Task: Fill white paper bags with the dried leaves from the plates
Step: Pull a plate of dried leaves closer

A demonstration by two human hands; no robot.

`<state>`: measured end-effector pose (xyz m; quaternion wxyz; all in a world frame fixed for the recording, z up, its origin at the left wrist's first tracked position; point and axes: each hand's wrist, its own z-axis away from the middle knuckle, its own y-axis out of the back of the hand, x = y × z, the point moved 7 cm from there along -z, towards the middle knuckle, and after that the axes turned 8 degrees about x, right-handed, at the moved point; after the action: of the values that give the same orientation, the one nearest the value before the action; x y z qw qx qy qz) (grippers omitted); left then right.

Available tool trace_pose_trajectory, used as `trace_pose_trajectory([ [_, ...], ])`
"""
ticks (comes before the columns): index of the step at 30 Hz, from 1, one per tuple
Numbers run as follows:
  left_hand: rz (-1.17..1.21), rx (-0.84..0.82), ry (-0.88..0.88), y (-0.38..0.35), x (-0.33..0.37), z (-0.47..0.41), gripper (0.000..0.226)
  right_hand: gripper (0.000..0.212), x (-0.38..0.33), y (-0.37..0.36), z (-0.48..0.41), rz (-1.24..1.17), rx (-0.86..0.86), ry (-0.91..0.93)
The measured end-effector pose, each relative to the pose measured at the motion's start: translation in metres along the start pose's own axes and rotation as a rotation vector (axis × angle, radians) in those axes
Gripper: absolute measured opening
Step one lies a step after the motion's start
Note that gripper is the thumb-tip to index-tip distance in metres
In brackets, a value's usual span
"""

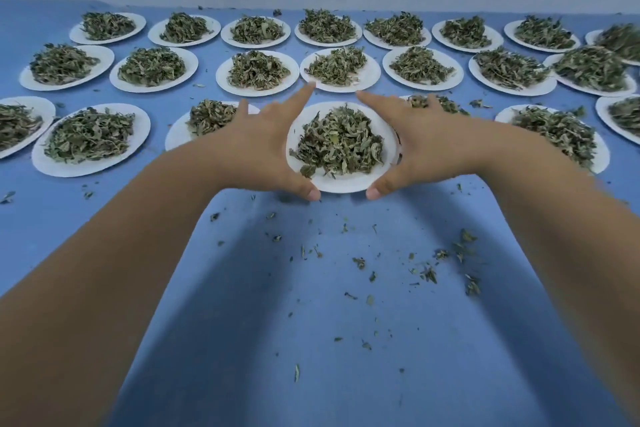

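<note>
A white paper plate (341, 183) with a heap of dried green leaves (339, 144) sits in the front row, in the middle of the blue table. My left hand (263, 142) cups the plate's left rim, with its thumb at the near edge and its index finger stretched past the far edge. My right hand (415, 142) mirrors it on the right rim. Both hands have their fingers spread around the plate and touch or nearly touch its edge. No white paper bag is in view.
Several more white plates of dried leaves (256, 70) stand in three rows across the blue table (311, 340), right up to the pale wall. Loose leaf crumbs (429, 274) lie scattered on the near part of the table.
</note>
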<state>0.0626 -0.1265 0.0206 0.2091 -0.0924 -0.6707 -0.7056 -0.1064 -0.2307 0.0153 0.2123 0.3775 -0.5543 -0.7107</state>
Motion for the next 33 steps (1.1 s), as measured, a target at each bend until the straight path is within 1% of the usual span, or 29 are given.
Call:
trace_pose_trajectory([
  [7, 0.014, -0.066, -0.084, -0.04, 0.016, 0.05, 0.137, 0.135, -0.005, -0.037, 0.075, -0.044, -0.052, -0.037],
  [10, 0.022, -0.112, -0.093, -0.052, 0.016, 0.058, 0.135, 0.133, -0.004, -0.052, 0.088, -0.052, -0.076, -0.057],
  [13, 0.036, -0.129, -0.065, -0.054, 0.017, 0.062, 0.135, 0.132, -0.004, -0.056, 0.091, -0.067, -0.062, -0.073],
  [17, 0.021, -0.091, -0.1, -0.048, 0.03, 0.066, 0.139, 0.13, -0.002, -0.049, 0.102, -0.123, -0.001, -0.053],
  [21, 0.02, -0.029, -0.242, -0.05, 0.074, 0.061, 0.139, 0.127, 0.021, -0.038, 0.125, -0.146, 0.048, -0.146],
  [25, 0.03, -0.039, -0.356, -0.069, 0.126, 0.05, 0.135, 0.114, 0.053, -0.024, 0.158, -0.154, 0.097, -0.279],
  [27, 0.017, -0.052, -0.415, -0.082, 0.149, 0.045, 0.132, 0.102, 0.071, -0.02, 0.177, -0.135, 0.138, -0.339],
  [29, 0.01, -0.06, -0.488, -0.094, 0.171, 0.041, 0.128, 0.089, 0.091, -0.015, 0.197, -0.121, 0.218, -0.416],
  [31, 0.004, -0.068, -0.538, -0.106, 0.19, 0.039, 0.125, 0.075, 0.115, -0.011, 0.216, -0.07, 0.311, -0.537],
  [33, -0.024, -0.067, -0.574, -0.117, 0.204, 0.037, 0.121, 0.063, 0.142, -0.011, 0.236, 0.038, 0.353, -0.725],
])
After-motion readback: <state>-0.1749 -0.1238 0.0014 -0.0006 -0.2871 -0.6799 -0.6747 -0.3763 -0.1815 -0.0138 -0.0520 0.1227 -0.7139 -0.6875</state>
